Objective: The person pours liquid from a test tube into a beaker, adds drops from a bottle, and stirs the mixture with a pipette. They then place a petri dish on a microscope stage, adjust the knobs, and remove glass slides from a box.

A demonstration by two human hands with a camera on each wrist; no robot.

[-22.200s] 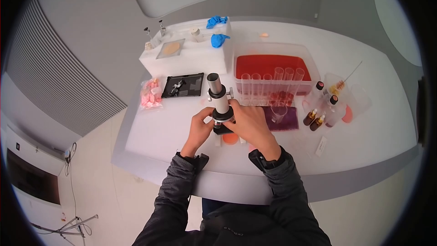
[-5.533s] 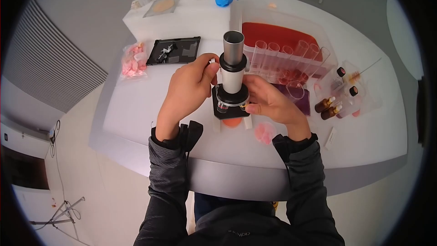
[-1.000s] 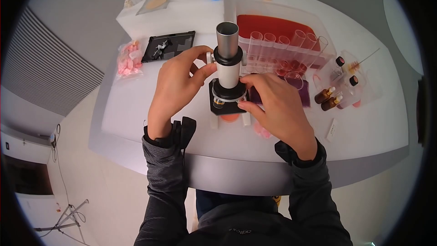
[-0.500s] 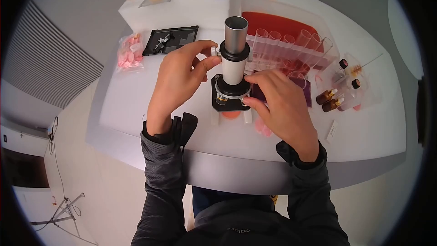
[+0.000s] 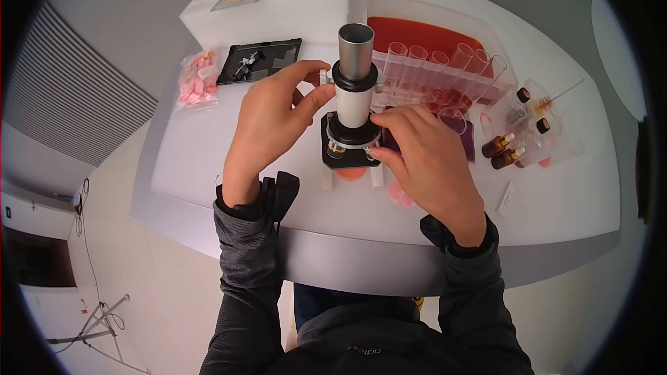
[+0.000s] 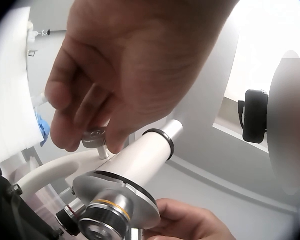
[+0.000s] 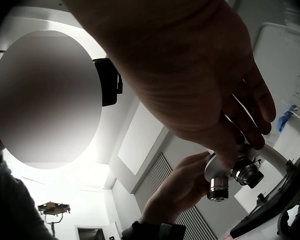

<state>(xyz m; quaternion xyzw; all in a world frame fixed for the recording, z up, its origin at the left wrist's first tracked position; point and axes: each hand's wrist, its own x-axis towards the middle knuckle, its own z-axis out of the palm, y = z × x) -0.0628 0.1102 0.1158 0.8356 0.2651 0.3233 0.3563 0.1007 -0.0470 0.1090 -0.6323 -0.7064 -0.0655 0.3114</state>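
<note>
A microscope [image 5: 353,105] with a white body and silver eyepiece tube stands on a black stage before me in the head view. My left hand [image 5: 272,118] pinches the ridged focus knob [image 6: 94,138] on its left side between thumb and fingers. My right hand [image 5: 432,167] holds the rotating nosepiece [image 5: 353,137] from the right, thumb low by an objective and fingertips at the upper rim. In the left wrist view an objective lens [image 6: 106,220] with a yellow ring points down from it. An orange dish [image 5: 351,174] shows beneath the stage's front edge.
Upright test tubes [image 5: 436,69] and a tub of red liquid [image 5: 406,26] stand behind right. Brown dropper bottles [image 5: 497,146] and clear bottles are farther right. A black tray [image 5: 267,61] and a bag of pink pieces [image 5: 198,85] lie left, before a white block [image 5: 292,14].
Since the earliest frame, my left hand has risen from low on the microscope to the focus knob, and my right hand has shifted onto the nosepiece. Over the last second both grips stay alike.
</note>
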